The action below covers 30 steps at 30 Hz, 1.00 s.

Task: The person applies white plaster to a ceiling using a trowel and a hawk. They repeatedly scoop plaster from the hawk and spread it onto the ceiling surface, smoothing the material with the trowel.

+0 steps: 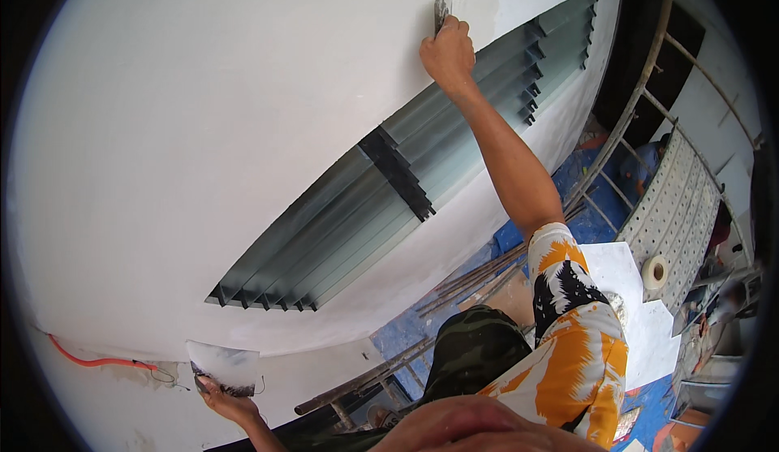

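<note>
My right hand point(451, 49) is raised high against the white wall point(243, 87), its fingers wrapped round a smeared putty knife point(441, 10) at the upper edge of the louvred window point(324, 233). A damp-looking patch point(475, 6) of the wall lies just right of the knife. Low on the left, my left hand point(225, 402) grips a thin plate point(223, 366) from below. White filler seems to cover much of that plate, and its lower edge is dark and crusted.
An orange conduit point(97, 362) and thin wires come out of the wall at lower left. To the right stand scaffold rails point(641, 95) and a perforated platform point(669, 208) carrying a tape roll point(655, 273). Another person point(645, 164) is below, near blue sheeting point(596, 208).
</note>
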Available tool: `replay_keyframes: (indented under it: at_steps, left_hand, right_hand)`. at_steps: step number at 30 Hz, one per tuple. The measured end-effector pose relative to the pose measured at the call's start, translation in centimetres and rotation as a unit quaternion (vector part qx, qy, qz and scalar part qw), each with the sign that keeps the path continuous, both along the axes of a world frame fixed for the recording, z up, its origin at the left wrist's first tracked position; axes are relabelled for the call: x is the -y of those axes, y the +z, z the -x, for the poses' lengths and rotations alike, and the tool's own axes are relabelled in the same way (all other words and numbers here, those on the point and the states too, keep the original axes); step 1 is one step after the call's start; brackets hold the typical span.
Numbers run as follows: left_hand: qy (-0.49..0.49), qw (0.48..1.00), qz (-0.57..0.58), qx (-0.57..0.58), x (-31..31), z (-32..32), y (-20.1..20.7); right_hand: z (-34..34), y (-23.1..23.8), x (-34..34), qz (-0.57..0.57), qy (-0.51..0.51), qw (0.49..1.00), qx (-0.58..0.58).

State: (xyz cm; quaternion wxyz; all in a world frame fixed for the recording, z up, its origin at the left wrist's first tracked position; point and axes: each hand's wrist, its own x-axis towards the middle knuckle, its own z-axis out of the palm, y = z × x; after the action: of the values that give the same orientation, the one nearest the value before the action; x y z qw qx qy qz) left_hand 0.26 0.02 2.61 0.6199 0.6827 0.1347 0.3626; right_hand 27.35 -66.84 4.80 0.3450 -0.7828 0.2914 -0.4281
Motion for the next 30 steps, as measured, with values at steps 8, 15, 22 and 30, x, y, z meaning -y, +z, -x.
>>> replay_keyframes:
  at_steps: [8,15,22,30]
  left_hand:
    - [0.01,1.0,0.022,-0.001,-0.2,-0.8,-0.4]
    - [0.021,1.0,-0.003,-0.022,-0.9,-0.3,-0.1]
    - [0.034,0.999,0.01,-0.019,-0.4,-0.1,0.2]
    - [0.022,0.999,0.014,-0.023,1.2,0.0,1.2]
  right_hand:
    - [5.7,-4.6,-5.0,0.176,0.063,0.982,0.04]
    - [-0.2,-8.4,3.8,0.458,-0.02,0.883,0.104]
    - [3.3,-7.3,7.0,0.237,-0.041,0.966,0.09]
    - [0.4,-4.5,0.8,0.231,-0.005,0.973,-0.005]
